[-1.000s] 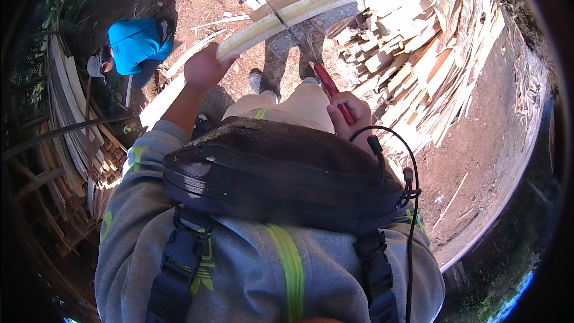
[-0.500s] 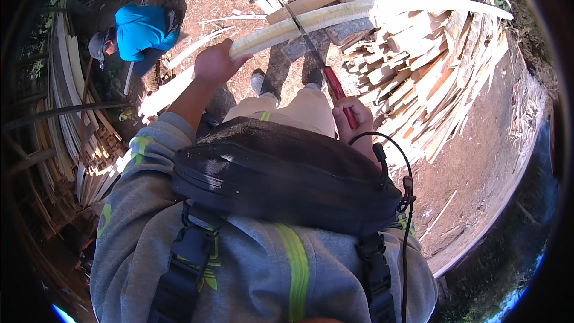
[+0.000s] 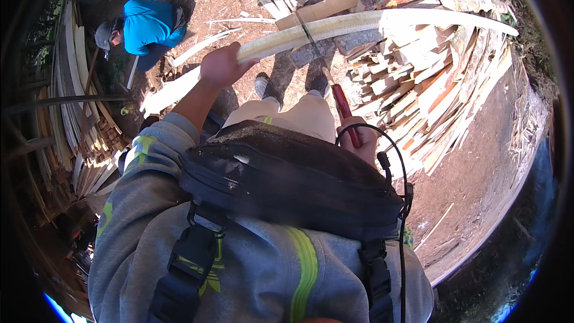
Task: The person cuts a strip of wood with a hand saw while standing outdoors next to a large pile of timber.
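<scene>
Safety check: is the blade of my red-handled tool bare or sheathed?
Bare: the thin blade extends from the red handle in the right hand across the pale plank, with no sheath visible.

I have the plank [image 3: 359,23] running from the upper centre to the upper right, its left end in the left hand [image 3: 222,67]. The long knife [image 3: 342,103] slants across in front of it, its handle in the right hand [image 3: 363,140], right of centre. The plank's right part passes before the split-wood stack [image 3: 418,84]. At upper left I see a co-worker [image 3: 148,27], right of the slats [image 3: 76,72] along the left edge. The bag [image 3: 287,173] sits mid-frame, below both hands.
</scene>
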{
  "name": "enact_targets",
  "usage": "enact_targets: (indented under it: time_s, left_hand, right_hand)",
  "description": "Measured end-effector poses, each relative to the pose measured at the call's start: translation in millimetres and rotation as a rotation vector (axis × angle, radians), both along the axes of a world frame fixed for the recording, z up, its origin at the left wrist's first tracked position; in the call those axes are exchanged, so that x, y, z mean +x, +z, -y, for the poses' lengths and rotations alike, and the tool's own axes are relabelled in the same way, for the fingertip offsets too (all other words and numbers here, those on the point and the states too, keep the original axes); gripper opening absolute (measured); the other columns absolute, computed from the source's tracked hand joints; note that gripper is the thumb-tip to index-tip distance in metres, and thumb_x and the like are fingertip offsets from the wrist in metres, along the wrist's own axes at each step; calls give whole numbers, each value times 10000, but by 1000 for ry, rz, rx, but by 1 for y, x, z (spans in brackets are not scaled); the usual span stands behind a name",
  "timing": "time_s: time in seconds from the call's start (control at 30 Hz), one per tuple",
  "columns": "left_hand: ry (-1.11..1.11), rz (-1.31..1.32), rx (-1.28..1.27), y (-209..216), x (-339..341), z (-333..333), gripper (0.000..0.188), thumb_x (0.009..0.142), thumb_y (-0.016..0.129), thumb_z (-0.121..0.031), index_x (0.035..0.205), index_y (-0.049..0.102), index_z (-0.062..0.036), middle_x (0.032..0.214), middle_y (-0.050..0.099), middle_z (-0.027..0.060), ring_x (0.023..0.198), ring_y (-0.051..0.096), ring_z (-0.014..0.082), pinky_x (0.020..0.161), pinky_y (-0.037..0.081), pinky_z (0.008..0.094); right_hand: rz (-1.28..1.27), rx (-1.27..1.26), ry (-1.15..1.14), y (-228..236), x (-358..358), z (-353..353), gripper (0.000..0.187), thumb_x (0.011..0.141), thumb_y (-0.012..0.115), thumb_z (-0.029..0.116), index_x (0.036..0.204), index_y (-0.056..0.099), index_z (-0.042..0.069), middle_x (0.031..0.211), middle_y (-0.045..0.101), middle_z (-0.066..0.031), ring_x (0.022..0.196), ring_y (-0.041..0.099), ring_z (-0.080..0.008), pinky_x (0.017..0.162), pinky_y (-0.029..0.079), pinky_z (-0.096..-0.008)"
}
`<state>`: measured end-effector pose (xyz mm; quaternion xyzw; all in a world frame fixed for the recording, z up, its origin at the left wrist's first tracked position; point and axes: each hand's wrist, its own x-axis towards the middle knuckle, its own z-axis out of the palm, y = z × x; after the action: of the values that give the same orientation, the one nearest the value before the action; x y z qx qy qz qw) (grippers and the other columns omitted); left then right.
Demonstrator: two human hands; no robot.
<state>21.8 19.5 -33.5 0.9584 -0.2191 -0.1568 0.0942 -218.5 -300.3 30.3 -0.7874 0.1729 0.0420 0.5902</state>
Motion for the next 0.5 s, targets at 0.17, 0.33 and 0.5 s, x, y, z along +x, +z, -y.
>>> enact_targets:
  time_s: [0.17,0.33,0.5]
  left_hand:
    - [6,-11,17,-2,4,4,676,935,688,-742,1081,698,-82,856,765,161,825,779,387,741,615,516]
    - [4,-15,19,-3,11,-2,697,933,684,-753,1112,706,-80,885,774,171,835,779,389,736,615,520]
    - [-7,12,-37,-6,5,0,684,932,687,-745,1059,690,-72,888,760,177,828,775,390,725,612,520]
  right_hand:
    - [115,43,16,-24,167,-34,119,1027,737,151,1006,685,46,815,673,-50,725,618,-112,669,504,-297]
    - [160,25,-20,-5,88,-29,108,1028,742,112,971,679,46,793,639,16,712,561,-47,652,470,-244]
    - [108,29,-5,27,17,-4,61,1013,725,98,989,672,84,848,715,-54,735,666,-117,719,547,-302]
